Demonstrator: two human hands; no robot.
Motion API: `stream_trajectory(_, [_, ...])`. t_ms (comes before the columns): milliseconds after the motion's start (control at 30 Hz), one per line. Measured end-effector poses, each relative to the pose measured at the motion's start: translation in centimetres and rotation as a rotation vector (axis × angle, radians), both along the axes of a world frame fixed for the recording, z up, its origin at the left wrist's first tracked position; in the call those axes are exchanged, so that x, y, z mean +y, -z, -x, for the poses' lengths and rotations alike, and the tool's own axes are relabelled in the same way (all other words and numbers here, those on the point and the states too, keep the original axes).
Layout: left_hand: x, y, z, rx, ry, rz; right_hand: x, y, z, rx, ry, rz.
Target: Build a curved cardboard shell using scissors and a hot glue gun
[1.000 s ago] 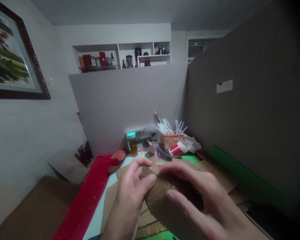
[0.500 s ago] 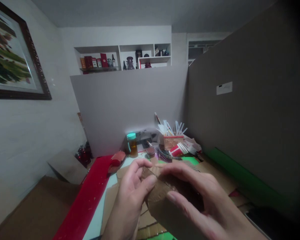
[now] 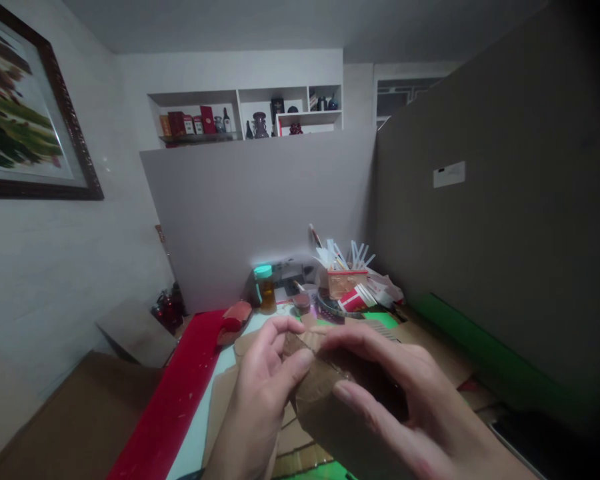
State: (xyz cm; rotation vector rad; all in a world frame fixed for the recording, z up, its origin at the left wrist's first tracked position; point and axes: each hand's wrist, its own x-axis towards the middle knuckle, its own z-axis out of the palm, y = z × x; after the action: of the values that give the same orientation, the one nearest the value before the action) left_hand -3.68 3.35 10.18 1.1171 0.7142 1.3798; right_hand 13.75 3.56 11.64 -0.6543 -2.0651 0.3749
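Between my two hands is a piece of brown cardboard [image 3: 325, 407], folded or curved, with a ridge along its top edge. My left hand [image 3: 267, 380] grips its left end, thumb on the near face and fingers behind. My right hand [image 3: 400, 380] curls round the right side, thumb pressed on the near face and fingers over the far edge. The cardboard's lower part and far side are partly hidden by my right hand. Below it lie flat cardboard pieces [image 3: 223, 407] on the table.
A long red strip [image 3: 180, 393] runs down the left. Behind stand a bottle with a teal lid [image 3: 266, 293], a box of white sticks [image 3: 347, 283] and a tipped stack of red-and-white paper cups [image 3: 355, 299]. Grey panels [image 3: 265, 207] enclose the back and right. A dark phone-like object [image 3: 535, 440] lies at right.
Almost nothing differs. Both hands keep the same hold on the cardboard, and the view has shifted very slightly.
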Motion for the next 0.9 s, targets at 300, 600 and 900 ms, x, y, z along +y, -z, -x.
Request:
stream_trajectory(300, [-0.07,-0.11,-0.01,-0.001,-0.006,0.018,-0.02,0.07,-0.08,-0.036,0.008,0.009])
stream_trajectory(600, [-0.09,-0.10,0.04,0.021,-0.014,0.019,0.14,-0.01,0.07,0.008,-0.073,0.109])
stream_trajectory(900, [0.05,0.01,-0.05,-0.014,-0.023,0.014,-0.01,0.19,-0.01,0.005,-0.045,0.076])
